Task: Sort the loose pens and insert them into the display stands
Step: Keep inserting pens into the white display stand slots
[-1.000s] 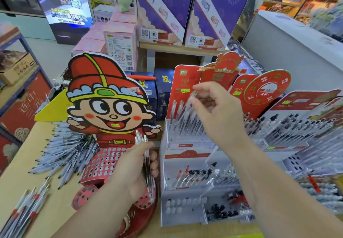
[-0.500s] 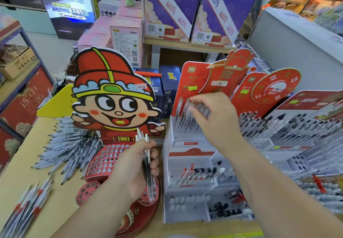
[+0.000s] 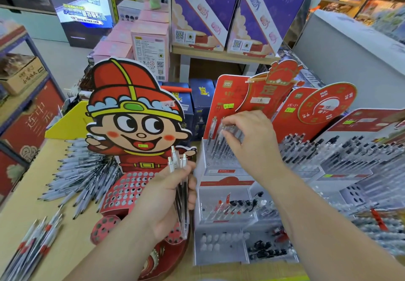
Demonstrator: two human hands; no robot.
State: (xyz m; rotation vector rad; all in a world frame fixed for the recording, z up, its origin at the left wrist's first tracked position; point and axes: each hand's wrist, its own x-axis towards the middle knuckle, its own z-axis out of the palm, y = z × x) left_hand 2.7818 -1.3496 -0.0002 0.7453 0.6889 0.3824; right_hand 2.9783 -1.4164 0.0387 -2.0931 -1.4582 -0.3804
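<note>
My left hand (image 3: 166, 199) grips a small bunch of clear pens (image 3: 178, 171), tips down, in front of the red cartoon-figure stand (image 3: 131, 184) with its many holes. My right hand (image 3: 247, 140) reaches over the top tier of the white and red display stand (image 3: 219, 184). Its curled fingers pinch the top of a clear pen (image 3: 225, 127) standing among the upright pens there. A big heap of loose grey pens (image 3: 76, 175) lies on the table to the left. More pens with red bands (image 3: 32, 245) lie at the near left corner.
Stands full of black-capped pens (image 3: 341, 153) fill the right side. Lower trays hold red and black pens (image 3: 232, 208) and loose caps (image 3: 219, 239). Blue boxes (image 3: 201, 103) and pink boxes (image 3: 151, 48) stand behind. A wooden tabletop (image 3: 43, 212) carries it all.
My right hand has come down from above the stand's top tier onto the upright pens there. My left hand has held its bunch of pens in place.
</note>
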